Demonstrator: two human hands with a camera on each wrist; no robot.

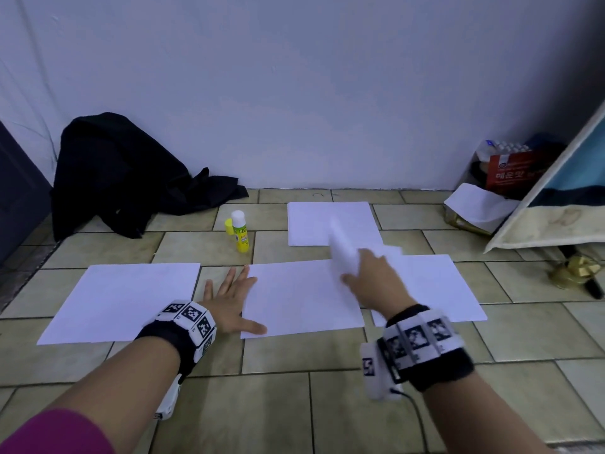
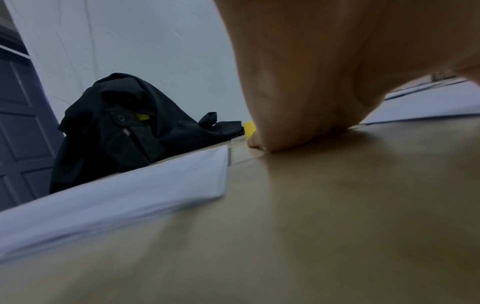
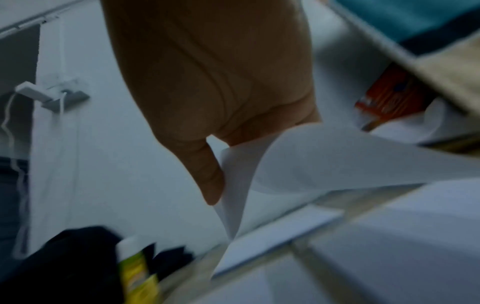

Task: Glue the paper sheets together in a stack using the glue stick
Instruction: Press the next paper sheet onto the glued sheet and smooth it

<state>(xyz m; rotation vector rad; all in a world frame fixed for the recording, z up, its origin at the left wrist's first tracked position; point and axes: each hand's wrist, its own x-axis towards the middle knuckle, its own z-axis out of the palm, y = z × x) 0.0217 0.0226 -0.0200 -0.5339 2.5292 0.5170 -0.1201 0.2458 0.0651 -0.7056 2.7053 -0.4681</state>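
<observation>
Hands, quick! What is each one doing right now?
Left hand: open, flat on the floor, thumb on the middle sheet.
Right hand: fingers holding a lifted paper sheet.

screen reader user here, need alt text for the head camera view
A right hand lifts a curling white paper sheet above other sheets on a tiled floor, while the left hand lies flat beside the middle sheet. An uncapped yellow glue stick stands behind them.

Dim bluish light, wrist views blurred (motion)
</observation>
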